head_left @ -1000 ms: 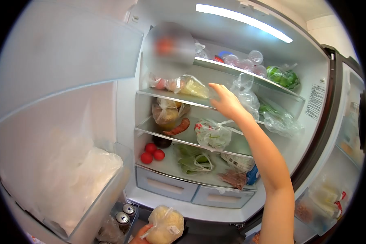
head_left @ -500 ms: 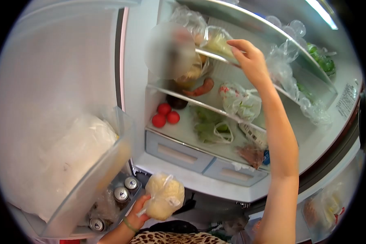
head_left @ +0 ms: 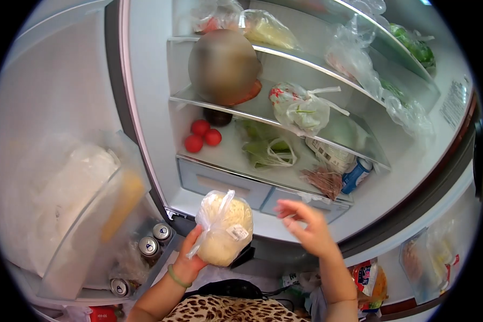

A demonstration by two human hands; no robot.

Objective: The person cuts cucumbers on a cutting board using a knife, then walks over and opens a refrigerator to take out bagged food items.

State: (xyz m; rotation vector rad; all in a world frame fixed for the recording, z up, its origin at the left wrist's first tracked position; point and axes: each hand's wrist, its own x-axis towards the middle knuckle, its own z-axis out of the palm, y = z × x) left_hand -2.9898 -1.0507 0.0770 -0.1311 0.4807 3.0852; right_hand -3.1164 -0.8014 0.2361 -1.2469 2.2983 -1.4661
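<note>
My left hand [head_left: 187, 262] is closed on the side of a knotted clear plastic bag [head_left: 232, 217] of pale yellow food with a small white label; I cannot tell exactly what the food is. The bag is held up in front of the open fridge, below the drawers. To its right, my right hand [head_left: 307, 229] is in the air with its fingers stretched apart, holding nothing and not touching the bag. On the upper shelf lies a clear bag with something pale yellow [head_left: 271, 31]. A knotted white bag with red print [head_left: 305, 110] rests on the middle shelf.
Red tomatoes [head_left: 199, 129], a bag of green vegetables [head_left: 260, 147] and a blue can [head_left: 356, 176] lie on the lowest shelf above the drawers [head_left: 220, 185]. At left, the open door's bins hold a big white bag [head_left: 64, 188] and drink cans [head_left: 149, 246].
My right hand has come down from the bag on the upper shelf to beside the held bag. My left hand has raised its bag slightly. The view has shifted.
</note>
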